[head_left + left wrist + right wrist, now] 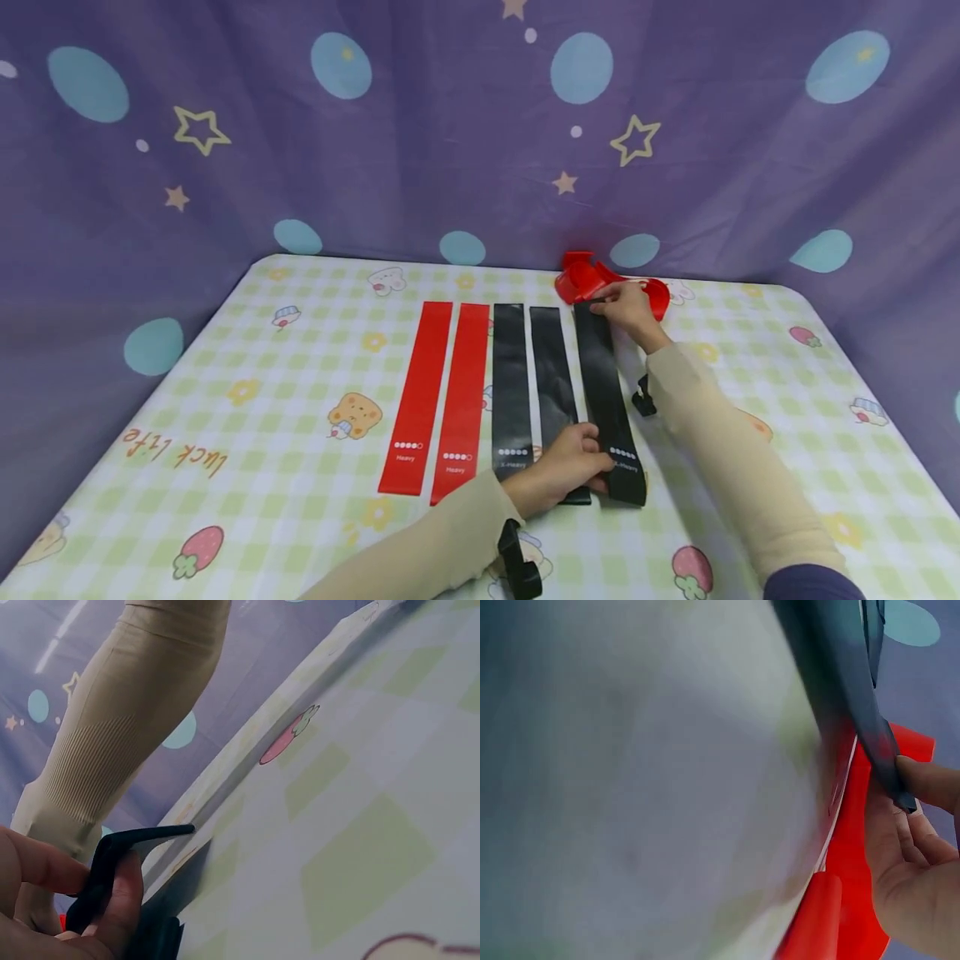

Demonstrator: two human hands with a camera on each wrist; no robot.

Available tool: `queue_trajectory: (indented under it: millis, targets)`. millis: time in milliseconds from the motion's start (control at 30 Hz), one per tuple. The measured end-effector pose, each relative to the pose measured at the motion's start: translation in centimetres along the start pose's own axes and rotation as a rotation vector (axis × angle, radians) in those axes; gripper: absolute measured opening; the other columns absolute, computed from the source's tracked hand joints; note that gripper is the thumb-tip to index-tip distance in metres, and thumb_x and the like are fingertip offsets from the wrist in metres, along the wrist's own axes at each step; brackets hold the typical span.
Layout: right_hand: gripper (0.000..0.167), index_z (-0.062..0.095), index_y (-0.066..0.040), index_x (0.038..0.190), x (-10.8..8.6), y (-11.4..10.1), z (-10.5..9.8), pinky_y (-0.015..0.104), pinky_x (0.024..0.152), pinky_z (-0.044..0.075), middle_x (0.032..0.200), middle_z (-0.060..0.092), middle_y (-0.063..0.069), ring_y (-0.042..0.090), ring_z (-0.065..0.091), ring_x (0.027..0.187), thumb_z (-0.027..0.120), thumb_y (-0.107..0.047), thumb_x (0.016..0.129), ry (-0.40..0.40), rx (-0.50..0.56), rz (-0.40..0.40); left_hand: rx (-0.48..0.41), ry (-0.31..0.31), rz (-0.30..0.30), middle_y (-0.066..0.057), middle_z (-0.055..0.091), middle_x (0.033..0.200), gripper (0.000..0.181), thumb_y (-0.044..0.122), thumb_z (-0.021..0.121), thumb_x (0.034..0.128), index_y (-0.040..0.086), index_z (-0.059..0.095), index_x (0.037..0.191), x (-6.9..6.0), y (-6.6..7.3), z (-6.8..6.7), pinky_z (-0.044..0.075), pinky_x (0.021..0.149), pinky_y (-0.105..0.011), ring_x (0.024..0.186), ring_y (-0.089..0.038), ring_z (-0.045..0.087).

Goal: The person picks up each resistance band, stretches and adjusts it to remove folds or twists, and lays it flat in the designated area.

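Both hands are on the rightmost black resistance band (602,375), printed X-Heavy. My left hand (564,468) pinches its near end; in the left wrist view the band's edge (112,851) sits between thumb and fingers. At the far end, my right hand (628,310) grips the band between thumb and fingers, which the right wrist view shows closely, the dark strip (847,682) running up from that hand. Just left lie a narrower-looking black band (551,358), partly under my left hand, and another black X-Heavy band (512,375).
Two red bands marked Heavy, an outer one (417,392) and an inner one (462,392), lie left of the black ones. Loose red bands (581,279) are heaped behind my right hand at the back edge. A checked cloth (247,433) covers the table; a purple curtain (465,150) hangs behind.
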State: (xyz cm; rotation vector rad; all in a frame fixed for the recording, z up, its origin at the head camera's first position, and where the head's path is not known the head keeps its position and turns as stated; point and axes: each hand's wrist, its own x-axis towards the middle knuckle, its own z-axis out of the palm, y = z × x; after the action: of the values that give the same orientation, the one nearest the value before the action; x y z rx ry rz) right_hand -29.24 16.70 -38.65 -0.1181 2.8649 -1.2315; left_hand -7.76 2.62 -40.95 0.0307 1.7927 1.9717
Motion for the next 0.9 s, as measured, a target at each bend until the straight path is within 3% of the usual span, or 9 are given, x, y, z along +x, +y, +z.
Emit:
queue_trajectory:
  millis: [267,533,733,900]
  targets:
    - [0.027,0.067,0.008,0.102,0.2,0.1,0.0,0.024,0.059,0.038,0.066,0.050,-0.001,0.018,0.046,0.069,0.069,-0.008,0.081,-0.028,-0.028,-0.020,0.041,-0.026,0.002,-0.005,0.058,0.080,0.058,-0.010,0.054,0.0788,-0.015,0.037,0.134,-0.4,0.2,0.2,0.058,0.061,-0.029,0.055,-0.009,0.057]
    - [0.024,0.065,0.008,0.100,0.2,-0.5,0.2,0.020,0.052,0.041,0.068,0.053,0.002,0.011,0.047,0.057,0.068,-0.007,0.081,-0.072,-0.055,0.012,0.118,-0.053,0.030,-0.001,0.054,0.077,0.063,-0.010,0.054,0.0793,-0.016,0.033,0.138,-0.8,0.3,-0.5,0.057,0.064,-0.027,0.057,-0.009,0.057]
    - [0.024,0.065,0.008,0.100,0.4,-0.6,0.4,0.020,0.051,0.042,0.078,0.061,0.009,0.009,0.047,0.055,0.068,-0.007,0.081,-0.071,-0.067,0.000,0.178,-0.057,0.032,-0.002,0.057,0.079,0.063,-0.009,0.056,0.0804,-0.015,0.033,0.139,-1.1,0.4,-0.9,0.057,0.067,-0.029,0.067,-0.027,0.067]
    - [0.024,0.063,0.007,0.102,0.6,-0.3,0.3,0.020,0.049,0.047,0.095,0.066,0.022,0.007,0.050,0.048,0.067,-0.007,0.083,-0.094,-0.049,0.004,0.199,-0.075,0.009,-0.011,0.066,0.087,0.061,-0.008,0.057,0.0817,-0.015,0.035,0.138,-1.9,0.5,-1.0,0.057,0.068,-0.026,0.078,-0.040,0.068]
